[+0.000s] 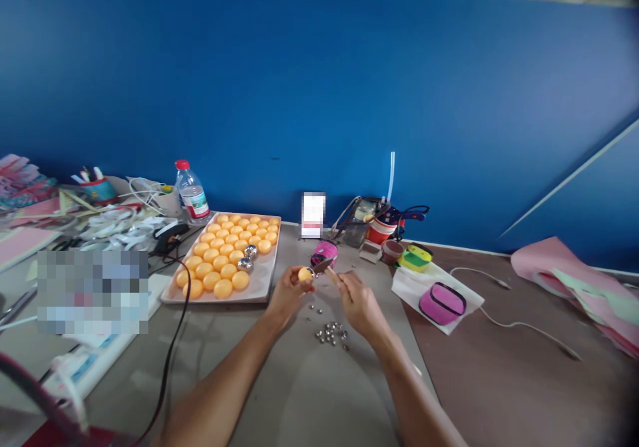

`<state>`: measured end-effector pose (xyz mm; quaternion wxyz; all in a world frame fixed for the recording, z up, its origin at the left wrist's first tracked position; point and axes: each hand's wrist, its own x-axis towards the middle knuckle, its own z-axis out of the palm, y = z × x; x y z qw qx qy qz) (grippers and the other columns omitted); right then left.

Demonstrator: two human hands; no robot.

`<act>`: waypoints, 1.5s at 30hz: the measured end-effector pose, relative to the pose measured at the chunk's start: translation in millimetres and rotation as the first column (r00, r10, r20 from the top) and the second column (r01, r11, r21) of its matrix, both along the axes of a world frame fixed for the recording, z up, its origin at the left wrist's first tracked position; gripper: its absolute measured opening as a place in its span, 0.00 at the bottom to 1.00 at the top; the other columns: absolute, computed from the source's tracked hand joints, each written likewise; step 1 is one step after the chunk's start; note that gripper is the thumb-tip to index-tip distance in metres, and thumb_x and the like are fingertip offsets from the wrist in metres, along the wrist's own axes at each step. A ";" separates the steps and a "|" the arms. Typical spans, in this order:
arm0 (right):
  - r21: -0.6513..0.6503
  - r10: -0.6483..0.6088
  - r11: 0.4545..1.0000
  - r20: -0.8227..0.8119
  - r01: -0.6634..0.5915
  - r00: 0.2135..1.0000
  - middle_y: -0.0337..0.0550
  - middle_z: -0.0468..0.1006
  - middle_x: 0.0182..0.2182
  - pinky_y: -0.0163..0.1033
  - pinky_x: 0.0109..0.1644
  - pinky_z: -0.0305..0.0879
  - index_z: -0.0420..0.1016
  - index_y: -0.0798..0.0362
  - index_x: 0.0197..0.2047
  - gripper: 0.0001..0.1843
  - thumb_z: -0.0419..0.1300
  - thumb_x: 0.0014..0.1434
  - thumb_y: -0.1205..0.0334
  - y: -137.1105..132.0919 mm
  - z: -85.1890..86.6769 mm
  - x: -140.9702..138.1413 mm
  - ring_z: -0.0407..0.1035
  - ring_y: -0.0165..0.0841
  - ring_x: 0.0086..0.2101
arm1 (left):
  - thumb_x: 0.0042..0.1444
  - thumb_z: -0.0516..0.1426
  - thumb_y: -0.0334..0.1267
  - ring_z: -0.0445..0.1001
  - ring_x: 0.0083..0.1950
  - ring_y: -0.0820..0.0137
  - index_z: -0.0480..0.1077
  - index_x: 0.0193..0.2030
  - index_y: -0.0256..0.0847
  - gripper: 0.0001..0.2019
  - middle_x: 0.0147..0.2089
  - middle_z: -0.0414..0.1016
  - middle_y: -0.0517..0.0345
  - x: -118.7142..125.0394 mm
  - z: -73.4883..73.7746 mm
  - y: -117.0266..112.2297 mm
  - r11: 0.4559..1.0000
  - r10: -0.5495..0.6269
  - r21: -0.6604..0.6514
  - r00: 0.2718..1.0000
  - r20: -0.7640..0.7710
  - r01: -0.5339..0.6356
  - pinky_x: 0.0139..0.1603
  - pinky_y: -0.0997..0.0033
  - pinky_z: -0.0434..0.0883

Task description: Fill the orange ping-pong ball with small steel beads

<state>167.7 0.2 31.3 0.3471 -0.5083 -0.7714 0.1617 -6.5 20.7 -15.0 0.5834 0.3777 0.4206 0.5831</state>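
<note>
Left hand (289, 293): closed on orange ball (305, 274) | right hand (357, 297): closed around wooden-handled blade (323, 266) | bottle label (196, 205): too small to read

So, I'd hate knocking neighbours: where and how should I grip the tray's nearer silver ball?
Pinch the silver ball by its round sides, probably best from above right: orange balls crowd its left, while bare tray lies on its right.

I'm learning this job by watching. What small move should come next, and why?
Probably a light touch of the tool to the ball: the left hand holds the ball, while the right hand holds the tool with its blade aimed at it, very close. Whether they touch is too small to tell.
</note>
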 end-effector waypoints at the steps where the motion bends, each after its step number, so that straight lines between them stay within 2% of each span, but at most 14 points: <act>1: 0.022 -0.010 1.000 -0.017 0.011 1.000 0.47 0.70 0.34 0.37 0.39 0.62 0.67 0.53 0.38 0.12 0.43 0.63 0.64 -0.4 -0.4 0.0 0.67 0.35 0.35 | 0.42 0.65 0.43 0.74 0.29 0.73 0.66 0.41 0.36 0.22 0.35 0.73 0.57 -0.7 -0.6 -0.3 1.000 -0.018 0.002 1.000 0.011 0.018 0.35 0.70 0.70; 3: 0.050 -0.016 0.999 -0.039 0.018 0.999 0.47 0.70 0.36 0.37 0.39 0.62 0.67 0.53 0.39 0.13 0.43 0.64 0.63 -1.0 -1.4 -0.2 0.67 0.35 0.36 | 0.44 0.64 0.44 0.74 0.29 0.73 0.66 0.42 0.36 0.21 0.35 0.73 0.57 -1.8 -1.4 -1.2 0.999 -0.046 0.006 0.999 0.017 0.046 0.35 0.71 0.69; 8: 0.047 0.009 0.999 -0.009 -0.009 1.000 0.45 0.70 0.33 0.37 0.38 0.62 0.68 0.53 0.36 0.12 0.44 0.64 0.63 -1.8 0.3 -2.4 0.67 0.34 0.34 | 0.41 0.66 0.44 0.72 0.26 0.74 0.66 0.40 0.36 0.22 0.32 0.73 0.59 -1.5 1.3 -3.5 1.000 -0.019 -0.016 1.000 -0.004 0.019 0.31 0.73 0.68; 13: 0.153 -0.058 0.985 -0.101 0.073 0.993 0.45 0.70 0.31 0.36 0.38 0.63 0.69 0.53 0.36 0.14 0.43 0.64 0.62 -4.3 7.3 -2.2 0.65 0.34 0.33 | 0.40 0.66 0.46 0.73 0.27 0.73 0.68 0.40 0.36 0.22 0.33 0.74 0.57 -1.0 3.1 -2.7 0.999 -0.036 -0.018 0.999 -0.004 0.035 0.33 0.71 0.68; 15: 0.119 -0.007 0.993 -0.051 0.013 0.999 0.45 0.70 0.31 0.35 0.37 0.63 0.69 0.53 0.36 0.13 0.44 0.63 0.64 -5.0 5.0 -3.8 0.66 0.33 0.32 | 0.39 0.66 0.47 0.72 0.26 0.74 0.68 0.37 0.36 0.22 0.32 0.74 0.57 -1.9 2.2 -1.5 0.999 0.001 -0.055 1.000 0.030 0.000 0.32 0.71 0.67; 18: 0.084 -0.027 0.996 -0.009 0.028 1.000 0.45 0.70 0.31 0.35 0.36 0.62 0.69 0.53 0.35 0.13 0.44 0.63 0.65 -5.8 2.1 -5.7 0.66 0.32 0.31 | 0.39 0.66 0.48 0.70 0.25 0.76 0.68 0.34 0.36 0.21 0.32 0.75 0.56 -3.1 2.3 -1.1 0.997 0.027 -0.081 0.992 0.122 -0.017 0.34 0.71 0.67; 23: 0.171 -0.058 0.983 -0.071 0.070 0.996 0.46 0.70 0.33 0.36 0.38 0.63 0.69 0.54 0.38 0.13 0.44 0.64 0.64 -9.8 5.1 -8.9 0.66 0.33 0.33 | 0.41 0.65 0.49 0.71 0.26 0.77 0.67 0.35 0.36 0.21 0.34 0.76 0.54 -2.7 5.1 -2.7 0.995 -0.025 -0.092 0.979 0.200 0.044 0.37 0.70 0.68; 27: 0.062 -0.005 0.998 0.065 0.001 0.998 0.44 0.71 0.33 0.33 0.36 0.62 0.70 0.52 0.36 0.11 0.47 0.62 0.67 -12.0 -2.9 -16.8 0.68 0.32 0.32 | 0.39 0.67 0.49 0.69 0.24 0.78 0.66 0.32 0.36 0.21 0.28 0.73 0.58 -4.3 3.6 0.9 0.992 0.031 -0.123 0.954 0.299 0.006 0.35 0.72 0.68; 29: 0.052 0.030 0.998 0.076 -0.034 0.997 0.44 0.72 0.34 0.33 0.37 0.63 0.71 0.52 0.38 0.11 0.47 0.61 0.68 -11.7 -6.3 -18.6 0.69 0.32 0.34 | 0.40 0.66 0.48 0.69 0.24 0.78 0.66 0.32 0.36 0.20 0.27 0.72 0.59 -5.4 2.7 2.3 0.992 0.036 -0.123 0.942 0.333 0.005 0.34 0.72 0.68; 33: 0.132 -0.011 0.991 -0.020 0.014 1.000 0.46 0.72 0.37 0.34 0.38 0.65 0.70 0.52 0.43 0.14 0.45 0.62 0.67 -10.6 -5.9 -18.8 0.69 0.32 0.35 | 0.43 0.65 0.49 0.71 0.26 0.77 0.66 0.34 0.36 0.20 0.32 0.75 0.55 -5.6 3.3 1.5 0.991 0.021 -0.131 0.946 0.323 0.022 0.37 0.70 0.68; 39: 0.116 0.019 0.993 0.048 -0.024 0.999 0.46 0.73 0.39 0.35 0.40 0.66 0.71 0.52 0.44 0.14 0.46 0.62 0.67 -12.5 -5.0 -22.2 0.70 0.33 0.36 | 0.41 0.66 0.49 0.70 0.25 0.77 0.66 0.33 0.37 0.20 0.29 0.73 0.59 -5.3 5.9 0.2 0.993 0.035 -0.122 0.932 0.361 0.010 0.37 0.71 0.68; 43: 0.172 -0.046 0.984 -0.034 0.051 0.998 0.47 0.72 0.39 0.35 0.40 0.66 0.70 0.51 0.46 0.15 0.45 0.62 0.67 -13.4 -2.7 -19.0 0.70 0.33 0.37 | 0.44 0.64 0.50 0.70 0.26 0.78 0.66 0.36 0.36 0.20 0.34 0.74 0.55 -4.3 6.1 -1.0 0.994 0.005 -0.103 0.960 0.281 0.025 0.37 0.71 0.67; 45: 0.169 -0.041 0.985 -0.032 0.046 0.999 0.46 0.72 0.38 0.34 0.40 0.66 0.70 0.51 0.45 0.14 0.46 0.62 0.67 -12.7 -2.9 -17.8 0.70 0.33 0.36 | 0.42 0.65 0.50 0.70 0.26 0.78 0.66 0.35 0.36 0.21 0.35 0.74 0.55 -3.7 5.3 -1.4 0.996 -0.002 -0.085 0.967 0.255 0.024 0.37 0.71 0.67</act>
